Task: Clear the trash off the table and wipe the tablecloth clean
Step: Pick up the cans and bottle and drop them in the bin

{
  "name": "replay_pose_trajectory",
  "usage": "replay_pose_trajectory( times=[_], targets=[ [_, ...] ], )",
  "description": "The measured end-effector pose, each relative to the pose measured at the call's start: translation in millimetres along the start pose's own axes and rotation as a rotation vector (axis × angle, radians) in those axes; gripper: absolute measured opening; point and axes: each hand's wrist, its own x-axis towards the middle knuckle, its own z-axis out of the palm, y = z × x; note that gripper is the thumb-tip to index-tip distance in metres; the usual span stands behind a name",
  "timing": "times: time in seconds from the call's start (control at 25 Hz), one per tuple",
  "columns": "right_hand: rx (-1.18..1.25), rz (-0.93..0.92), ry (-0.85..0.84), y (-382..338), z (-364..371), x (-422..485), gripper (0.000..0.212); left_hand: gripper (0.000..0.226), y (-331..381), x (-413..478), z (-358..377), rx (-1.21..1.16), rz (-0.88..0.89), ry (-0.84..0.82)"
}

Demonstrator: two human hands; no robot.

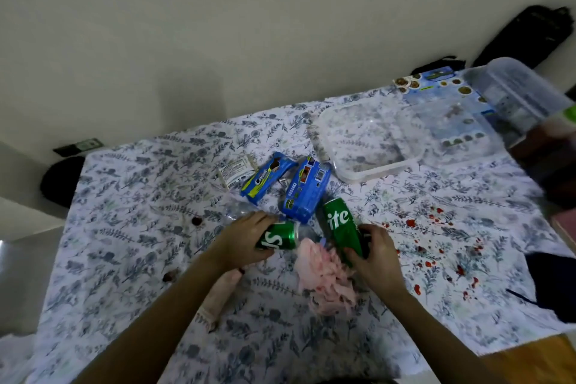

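Two green Sprite cans lie on the floral tablecloth [131,227]. My left hand [246,238] grips the left can [280,236], which lies on its side. My right hand [375,254] holds the lower end of the right can [341,227], which tilts away from me. Between them lies a crumpled pink tissue [324,277]. Just beyond the cans are two blue Oreo wrappers [266,178] [307,190], a small white packet [235,170] and a clear crushed plastic piece [237,212]. Red stains [436,246] dot the cloth at the right; dark crumbs [196,221] lie at the left.
A clear plastic container lid [367,140] lies behind the wrappers. A blue printed box [452,103] and a clear tub [523,97] stand at the far right corner. A beige rolled item [219,293] lies under my left forearm. A dark object [551,284] sits at the right edge.
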Motion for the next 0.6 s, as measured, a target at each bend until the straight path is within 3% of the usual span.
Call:
replay_pose_trajectory(
  times=[0.2,0.4,0.6],
  targets=[
    [0.001,0.023,-0.016,6.8,0.0,5.5,0.059,0.076,-17.4,16.7,-5.3,0.09,0.094,-0.3],
    [-0.018,0.033,-0.024,5.5,-0.1,11.2,0.06,0.1,-18.6,36.3,-8.4,0.074,0.015,-0.304],
    [-0.026,0.038,-0.052,1.0,2.4,9.6,0.063,0.137,-11.2,36.5,19.0,0.316,-0.007,-0.362]
  ],
)
